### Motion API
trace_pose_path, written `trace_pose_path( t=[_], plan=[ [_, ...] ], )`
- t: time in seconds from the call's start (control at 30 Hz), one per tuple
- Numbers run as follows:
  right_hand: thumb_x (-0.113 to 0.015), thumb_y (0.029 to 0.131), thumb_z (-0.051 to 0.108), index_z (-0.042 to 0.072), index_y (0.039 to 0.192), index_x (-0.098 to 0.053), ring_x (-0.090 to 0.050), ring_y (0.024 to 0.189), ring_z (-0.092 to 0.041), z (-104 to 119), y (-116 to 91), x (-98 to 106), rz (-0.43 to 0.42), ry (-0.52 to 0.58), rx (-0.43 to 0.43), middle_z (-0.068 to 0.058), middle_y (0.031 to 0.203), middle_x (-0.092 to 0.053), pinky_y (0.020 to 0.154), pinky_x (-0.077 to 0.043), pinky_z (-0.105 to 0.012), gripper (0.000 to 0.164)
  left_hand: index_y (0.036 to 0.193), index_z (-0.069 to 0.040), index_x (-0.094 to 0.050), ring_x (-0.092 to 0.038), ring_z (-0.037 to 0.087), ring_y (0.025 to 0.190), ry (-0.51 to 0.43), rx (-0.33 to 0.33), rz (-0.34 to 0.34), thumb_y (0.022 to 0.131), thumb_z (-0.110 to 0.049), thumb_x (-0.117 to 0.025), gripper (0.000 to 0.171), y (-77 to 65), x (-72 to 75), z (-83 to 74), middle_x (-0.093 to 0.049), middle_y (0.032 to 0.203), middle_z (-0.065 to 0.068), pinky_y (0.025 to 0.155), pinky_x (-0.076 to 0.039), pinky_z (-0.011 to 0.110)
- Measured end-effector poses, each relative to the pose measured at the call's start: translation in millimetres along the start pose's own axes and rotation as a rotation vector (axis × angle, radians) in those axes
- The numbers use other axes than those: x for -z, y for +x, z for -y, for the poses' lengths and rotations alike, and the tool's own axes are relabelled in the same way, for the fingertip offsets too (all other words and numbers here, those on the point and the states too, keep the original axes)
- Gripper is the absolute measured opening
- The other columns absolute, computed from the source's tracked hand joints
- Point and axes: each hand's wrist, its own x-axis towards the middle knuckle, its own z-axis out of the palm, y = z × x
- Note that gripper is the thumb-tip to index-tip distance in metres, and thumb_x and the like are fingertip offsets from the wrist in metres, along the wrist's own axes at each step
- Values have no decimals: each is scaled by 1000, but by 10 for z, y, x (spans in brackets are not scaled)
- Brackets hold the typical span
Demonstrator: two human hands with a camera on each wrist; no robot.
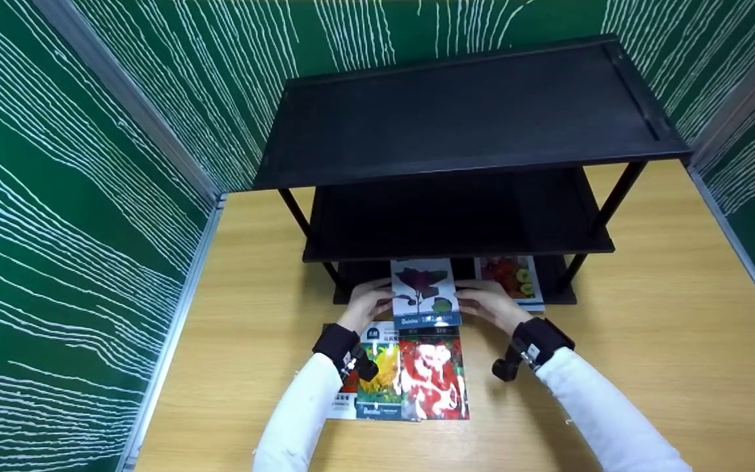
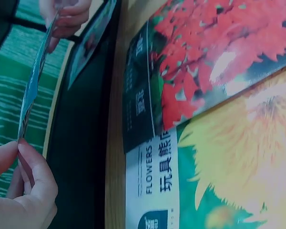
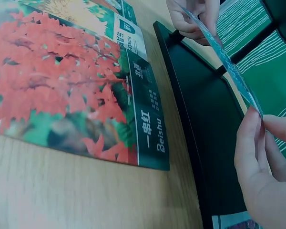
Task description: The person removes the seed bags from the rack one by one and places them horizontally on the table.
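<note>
Both hands hold a flower seed packet [image 1: 422, 292] up in front of the low shelf, one at each side edge. It has a dark purple flower on white and a blue band along its near edge. My left hand [image 1: 369, 305] pinches the left edge; in the left wrist view, thumb and fingers [image 2: 35, 174] meet at the packet's edge. My right hand [image 1: 490, 305] pinches the opposite edge, its fingers [image 3: 250, 143] showing in the right wrist view. Below on the table lie overlapping packets: a red-flower one [image 1: 433, 383] and a yellow-flower one [image 1: 379, 373].
A black three-tier rack stands behind, its broad top shelf [image 1: 469, 111] overhanging the middle shelf [image 1: 449, 216]. On the bottom shelf [image 1: 561, 295] lies another packet [image 1: 512, 282] with red and yellow-green pictures. Green, white-streaked walls [image 1: 56, 262] enclose the wooden table [image 1: 646, 328].
</note>
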Motion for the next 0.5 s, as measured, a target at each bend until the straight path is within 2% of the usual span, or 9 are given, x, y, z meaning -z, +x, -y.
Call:
trace_pose_path(
  t=[0.03, 0.1, 0.23, 0.27, 0.37, 0.5],
  plan=[
    [-52, 85, -1, -13, 130, -32, -54, 84, -10, 3, -12, 14, 7, 1, 2, -10, 107, -48, 82, -48, -27, 50, 116, 4, -55, -59, 22, 84, -22, -34, 40, 78, 6, -59, 38, 107, 46, 107, -59, 96, 17, 76, -50, 34],
    [-52, 86, -1, -14, 130, -30, -55, 83, -10, 9, -36, 40, 20, 9, 6, -8, 102, -51, 81, -49, -26, 51, 115, 3, -56, -59, 23, 82, -23, -46, 57, 78, 6, -60, 37, 175, 63, 187, -60, 92, 16, 74, -50, 34],
    [-52, 85, -1, -15, 129, -29, -57, 79, -11, 18, -83, 74, 32, 24, 5, -4, 90, -56, 78, -50, -25, 52, 116, 4, -54, -60, 21, 79, -18, -36, 57, 78, 6, -59, 38, 143, 8, 182, -60, 87, 14, 74, -51, 34],
    [-52, 85, -1, -15, 130, -28, -57, 79, -11, 18, -94, 84, 36, 25, 3, -4, 88, -56, 77, -50, -24, 53, 118, 7, -51, -59, 21, 80, 4, -9, 29, 79, 9, -56, 39, 17, -53, 78, -60, 89, 15, 76, -50, 35],
    [-53, 85, -2, -15, 130, -27, -58, 78, -12, 16, -130, 109, 36, 36, -8, -4, 85, -57, 77, -50, -25, 53, 121, 11, -46, -58, 18, 78, -11, -13, 58, 80, 11, -52, 41, -160, -118, -46, -58, 86, 12, 75, -50, 33],
    [-53, 85, -1, -14, 130, -27, -58, 80, -13, 9, -188, 142, 42, 26, -19, -5, 88, -56, 79, -50, -27, 54, 122, 12, -44, -56, 17, 76, -45, 5, 101, 81, 12, -51, 42, -331, -170, -159, -56, 85, 10, 74, -49, 31]
  ],
)
